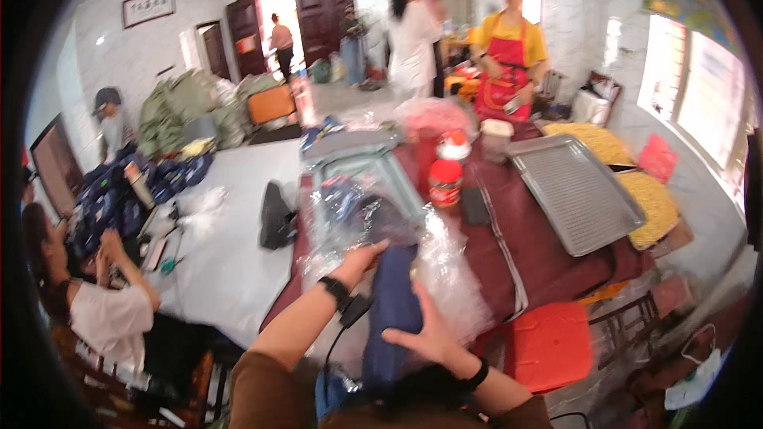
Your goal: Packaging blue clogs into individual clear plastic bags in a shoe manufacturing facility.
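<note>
A long folded navy cloth (395, 302) lies lengthwise in front of me, its near end at my body. My left hand (362, 264), with a black band on the wrist, grips its far left edge; the fingertips are partly hidden. Beside the cloth's right edge is my right hand (433, 334), thumb and fingers apart. Clear plastic bags (453, 270) spread around and under the cloth. Just beyond, a grey-green tray (405, 183) holds dark and blue items in clear plastic (362, 206).
Right of me are a red-lidded jar (445, 183), a metal tray (576, 195) and a red stool (548, 345). A black shoe-like item (276, 216) rests on the pale table (230, 270). A seated person (111, 302) works at left; others stand beyond the tables.
</note>
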Motion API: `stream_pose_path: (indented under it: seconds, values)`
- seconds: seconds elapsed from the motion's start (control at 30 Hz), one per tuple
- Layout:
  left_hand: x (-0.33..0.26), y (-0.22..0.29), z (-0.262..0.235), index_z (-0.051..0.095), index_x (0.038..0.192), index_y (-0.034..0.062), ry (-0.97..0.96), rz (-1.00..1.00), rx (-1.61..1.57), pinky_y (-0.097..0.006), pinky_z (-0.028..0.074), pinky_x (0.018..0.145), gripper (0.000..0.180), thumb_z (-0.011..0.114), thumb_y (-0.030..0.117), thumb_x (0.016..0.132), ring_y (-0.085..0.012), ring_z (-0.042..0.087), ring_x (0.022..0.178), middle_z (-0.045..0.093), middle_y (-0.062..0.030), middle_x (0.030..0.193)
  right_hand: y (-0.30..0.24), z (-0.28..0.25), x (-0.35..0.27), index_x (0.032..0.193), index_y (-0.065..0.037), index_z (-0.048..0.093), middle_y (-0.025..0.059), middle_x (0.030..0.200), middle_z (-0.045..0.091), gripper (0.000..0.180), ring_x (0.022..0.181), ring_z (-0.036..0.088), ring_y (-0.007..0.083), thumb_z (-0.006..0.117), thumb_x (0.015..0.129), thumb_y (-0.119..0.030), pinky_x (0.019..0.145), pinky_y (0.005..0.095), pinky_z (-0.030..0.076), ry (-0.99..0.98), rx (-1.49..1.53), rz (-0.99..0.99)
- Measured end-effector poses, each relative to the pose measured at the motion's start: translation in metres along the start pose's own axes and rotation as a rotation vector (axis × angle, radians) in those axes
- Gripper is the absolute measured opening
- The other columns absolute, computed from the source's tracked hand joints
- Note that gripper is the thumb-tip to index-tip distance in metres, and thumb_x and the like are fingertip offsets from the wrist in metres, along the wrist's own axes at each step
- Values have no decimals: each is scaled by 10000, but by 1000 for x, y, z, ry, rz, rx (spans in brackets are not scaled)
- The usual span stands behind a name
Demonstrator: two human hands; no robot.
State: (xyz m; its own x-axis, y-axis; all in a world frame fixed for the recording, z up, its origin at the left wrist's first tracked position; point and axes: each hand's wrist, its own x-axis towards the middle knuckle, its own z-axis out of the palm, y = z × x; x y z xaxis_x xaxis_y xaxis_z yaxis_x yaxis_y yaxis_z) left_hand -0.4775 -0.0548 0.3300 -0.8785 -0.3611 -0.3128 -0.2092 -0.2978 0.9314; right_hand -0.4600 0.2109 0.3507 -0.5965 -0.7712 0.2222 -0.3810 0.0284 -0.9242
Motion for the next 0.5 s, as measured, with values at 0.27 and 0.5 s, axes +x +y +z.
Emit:
stream_pose_path:
  seconds: [0.27, 0.5]
  values:
    - [21, -10, -16, 436, 1260, -146, 330, 195, 115, -357, 561, 647, 680, 774, 273, 845, -234, 695, 821, 668, -168, 945, -4, 6, -9, 1562, 3, 202, 264, 1525, 354, 1171, 1420, 367, 359, 908, 710, -381, 1158, 429, 319, 2, 202, 34]
    - [-38, 38, -20, 636, 1074, -96, 415, 278, 140, -335, 522, 668, 447, 721, 235, 785, -195, 647, 765, 670, -87, 870, -16, -1, -8, 1538, -41, 308, 173, 1380, 484, 1055, 1262, 486, 261, 920, 700, -233, 1072, 372, 401, -34, 347, 93]
